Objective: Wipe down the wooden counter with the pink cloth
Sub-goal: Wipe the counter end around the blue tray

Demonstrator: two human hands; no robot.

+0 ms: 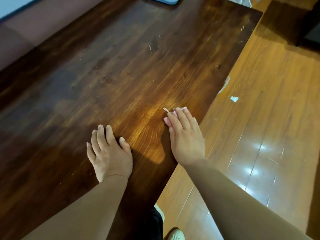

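Wooden surface (138, 66): dark-stained, long plank grain, fills most of the view. Pale specks and small scratches scattered across its middle and far end; dull smudged patches on the side away from the floor. These may be chips in the finish rather than dirt; cannot tell.

Floor (259, 118): lighter glossy wood planks, beside the surface's long edge. A torn white scrap (234, 99) lies on it, near that edge.

Left hand (109, 151): fingers straight and spread, palm flat on the surface near its front edge, holding nothing. Reads as bracing.

Right hand (185, 135): laid flat with fingers extended over the pink cloth (166, 120), pressing it to the surface close to the floor-side edge. Cloth is folded small, mostly hidden under the fingers; only corners show.

A tiny pale fleck (165, 110) sits on the surface just beyond the cloth.

Judgement: wiping under way, early to middle. The middle and far end remain to be covered.
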